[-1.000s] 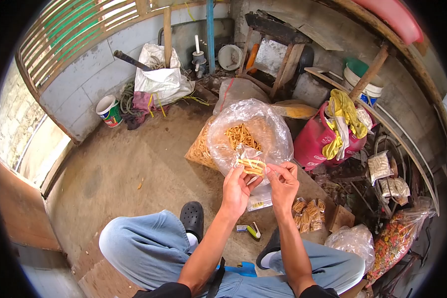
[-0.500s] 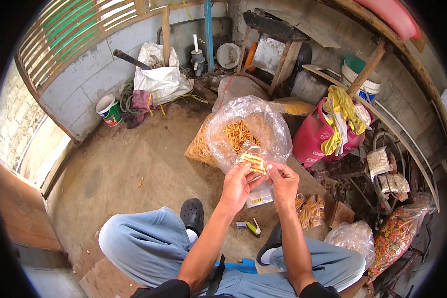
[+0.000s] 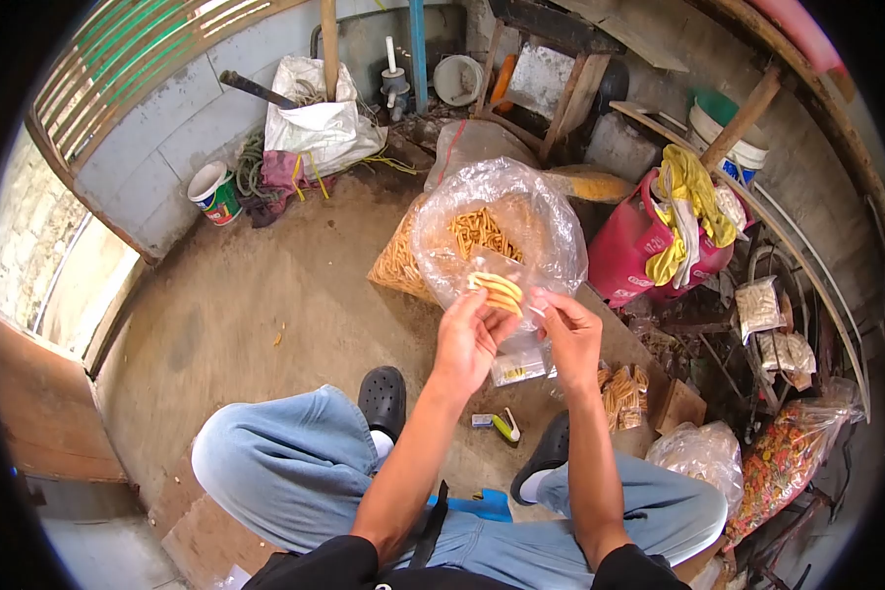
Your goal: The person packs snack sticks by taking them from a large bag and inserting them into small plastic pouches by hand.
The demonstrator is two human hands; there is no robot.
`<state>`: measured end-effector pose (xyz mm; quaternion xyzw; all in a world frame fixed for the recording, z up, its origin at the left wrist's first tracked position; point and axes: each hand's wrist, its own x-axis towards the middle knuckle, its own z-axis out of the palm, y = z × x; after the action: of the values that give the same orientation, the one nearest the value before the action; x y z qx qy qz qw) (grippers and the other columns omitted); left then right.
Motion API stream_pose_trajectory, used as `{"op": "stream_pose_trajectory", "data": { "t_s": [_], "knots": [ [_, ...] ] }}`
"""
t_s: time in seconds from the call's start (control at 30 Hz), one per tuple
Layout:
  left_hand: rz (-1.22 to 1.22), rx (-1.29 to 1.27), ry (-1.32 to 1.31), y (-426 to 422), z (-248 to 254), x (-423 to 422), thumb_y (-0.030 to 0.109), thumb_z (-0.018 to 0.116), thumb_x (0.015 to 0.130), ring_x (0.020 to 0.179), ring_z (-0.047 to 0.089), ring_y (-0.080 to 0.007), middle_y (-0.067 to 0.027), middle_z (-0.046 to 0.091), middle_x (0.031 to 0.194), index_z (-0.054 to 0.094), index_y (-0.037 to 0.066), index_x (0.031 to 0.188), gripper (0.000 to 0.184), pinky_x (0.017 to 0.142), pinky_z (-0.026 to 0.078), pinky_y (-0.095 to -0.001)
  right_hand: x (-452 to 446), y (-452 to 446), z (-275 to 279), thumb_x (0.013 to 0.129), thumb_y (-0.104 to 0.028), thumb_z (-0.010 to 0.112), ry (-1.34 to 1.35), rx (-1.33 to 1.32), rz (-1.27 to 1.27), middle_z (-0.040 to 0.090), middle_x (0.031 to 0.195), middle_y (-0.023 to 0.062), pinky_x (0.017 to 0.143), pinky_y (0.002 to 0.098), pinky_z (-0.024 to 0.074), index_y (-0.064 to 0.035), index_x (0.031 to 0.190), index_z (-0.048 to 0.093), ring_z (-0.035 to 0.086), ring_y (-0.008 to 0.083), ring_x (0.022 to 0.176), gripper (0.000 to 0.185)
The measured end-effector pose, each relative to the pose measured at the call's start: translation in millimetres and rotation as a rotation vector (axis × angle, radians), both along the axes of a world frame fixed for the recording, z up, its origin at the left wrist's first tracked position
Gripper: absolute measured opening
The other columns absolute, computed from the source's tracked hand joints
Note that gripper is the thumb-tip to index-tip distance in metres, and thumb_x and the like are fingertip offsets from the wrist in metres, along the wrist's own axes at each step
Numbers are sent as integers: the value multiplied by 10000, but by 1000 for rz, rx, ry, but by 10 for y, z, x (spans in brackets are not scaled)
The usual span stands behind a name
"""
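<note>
A small clear plastic bag [image 3: 501, 293] with several yellowish stick snacks inside is up in front of me, over the large bag. My left hand [image 3: 467, 344] has its fingers closed around the filled end. At the other end, my right hand [image 3: 572, 339] pinches the loose plastic edge. Behind them stands a large open clear bag [image 3: 553, 221] with brown stick snacks [image 3: 482, 231] in it. Below my hands lies a flat clear packet [image 3: 518, 369]. A green-and-white stapler [image 3: 506, 426] rests on the floor beside a small box [image 3: 482, 421].
Filled snack packs [image 3: 622, 396] lie to the right, near a crumpled clear bag [image 3: 698, 454] and a bag of colourful pieces [image 3: 792, 462]. A pink container [image 3: 627, 246] with yellow cloth [image 3: 696, 202] stands farther back. White sack [image 3: 315, 138] and bucket [image 3: 214, 194] are at the back left.
The small bag has turned in my hands, and its sticks now slant down to the right. My right hand has shifted slightly right, and the whole view has tilted a little.
</note>
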<state>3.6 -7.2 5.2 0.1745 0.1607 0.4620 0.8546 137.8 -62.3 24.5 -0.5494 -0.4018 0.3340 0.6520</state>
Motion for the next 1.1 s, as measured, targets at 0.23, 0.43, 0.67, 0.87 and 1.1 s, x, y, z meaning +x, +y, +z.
{"op": "stream_pose_trajectory", "data": {
  "t_s": [0.23,0.43,0.67,0.87,1.1],
  "knots": [
    [183,-40,-9,329,-58,-340,189,456,939,1073,607,-234,-121,605,1192,509,-6,1190,322,901,538,-337,333,223,-276,917,-169,598,153,-53,-99,651,809,40,576,217,455,-1,1001,665,568,83,699,200],
    [213,-86,11,343,-19,-385,194,440,941,1112,581,-232,-120,568,1256,484,-12,1228,356,921,517,-324,629,849,-1348,863,-104,562,-539,-281,-12,683,867,108,674,326,496,-40,1052,653,642,230,765,220],
    [160,-61,0,327,-62,-352,215,442,941,1095,591,-237,-108,587,1225,494,-6,1214,356,880,536,-322,545,1306,-1832,802,-136,567,-1128,-682,416,668,931,150,767,436,499,-89,996,658,629,332,891,219],
    [148,-73,-17,376,-89,-339,225,435,944,1093,593,-245,-108,594,1214,504,0,1203,350,884,532,-328,413,1264,-1884,825,-162,564,-1266,-597,435,639,1019,171,784,457,507,-93,980,657,623,339,953,194],
    [146,-89,-7,377,-75,-340,230,429,946,1090,595,-246,-104,598,1209,508,0,1212,360,880,533,-330,451,1311,-2088,809,-109,550,-1277,-594,449,621,1051,176,804,449,511,-55,967,653,611,340,1006,196]
  ]
}}
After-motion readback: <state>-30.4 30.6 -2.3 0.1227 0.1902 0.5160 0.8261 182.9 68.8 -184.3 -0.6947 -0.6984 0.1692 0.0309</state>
